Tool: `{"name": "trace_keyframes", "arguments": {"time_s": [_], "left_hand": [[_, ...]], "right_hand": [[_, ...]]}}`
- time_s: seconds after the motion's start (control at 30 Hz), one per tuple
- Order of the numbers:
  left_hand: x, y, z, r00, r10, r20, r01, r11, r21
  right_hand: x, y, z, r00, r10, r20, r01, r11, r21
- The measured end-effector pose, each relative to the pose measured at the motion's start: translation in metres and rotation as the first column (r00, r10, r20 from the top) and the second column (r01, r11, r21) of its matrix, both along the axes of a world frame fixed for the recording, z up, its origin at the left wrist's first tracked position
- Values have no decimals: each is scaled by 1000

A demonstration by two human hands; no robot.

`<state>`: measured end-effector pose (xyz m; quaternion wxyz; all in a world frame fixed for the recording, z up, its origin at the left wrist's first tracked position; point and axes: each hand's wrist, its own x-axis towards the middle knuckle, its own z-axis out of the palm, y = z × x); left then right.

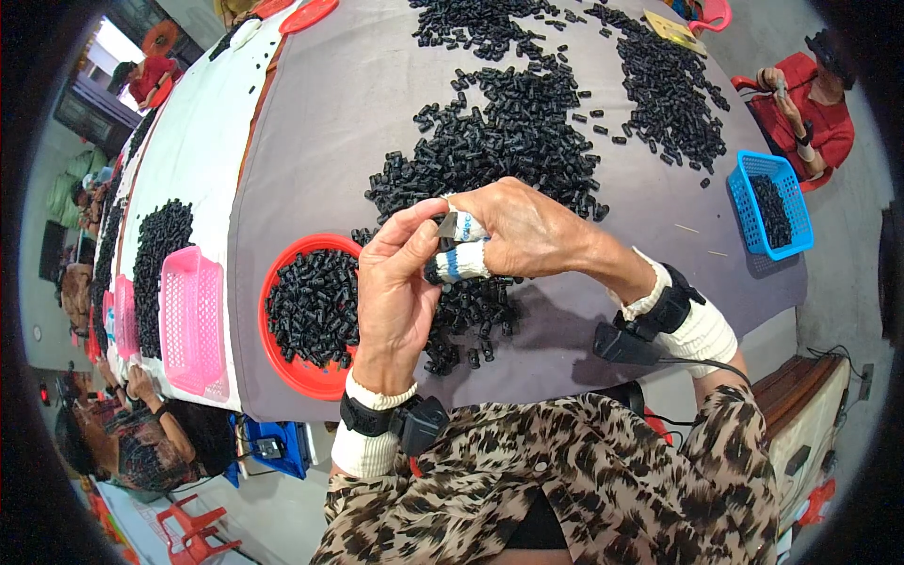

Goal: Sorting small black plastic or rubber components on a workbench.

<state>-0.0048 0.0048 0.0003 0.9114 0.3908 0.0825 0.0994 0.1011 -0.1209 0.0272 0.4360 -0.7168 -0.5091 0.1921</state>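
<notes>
Off to the upper left, bright light comes through an opening [111, 42] beyond the white table [209, 141]. Near me stand the grey table [315, 151], a red stool [194, 529] on pale floor [282, 523], and a brown wooden bench [800, 400].

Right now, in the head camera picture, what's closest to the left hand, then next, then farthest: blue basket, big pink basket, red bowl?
From the left hand:
1. Red bowl: just to its left.
2. Big pink basket: farther left, past the bowl.
3. Blue basket: far right.
</notes>
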Motion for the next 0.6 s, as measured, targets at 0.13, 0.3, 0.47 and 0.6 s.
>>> {"name": "trace_keyframes", "arguments": {"time_s": [0.13, 0.3, 0.47, 0.6], "left_hand": [[1, -1, -1, 1000, 15, 22, -14, 999, -46], [2, -2, 1, 998, -9, 70, 13, 998, -58], [1, -1, 1, 999, -1, 36, 2, 1000, -29], [1, -1, 0, 999, -7, 36, 8, 1000, -17]], "right_hand": [[1, 0, -4, 998, -19, 52, 15, 997, 72], [0, -3, 9, 997, -70, 16, 69, 997, 29], [0, -1, 9, 999, -40, 17, 40, 999, -22], [0, -2, 7, 1000, -31, 6, 31, 999, -26]]}}
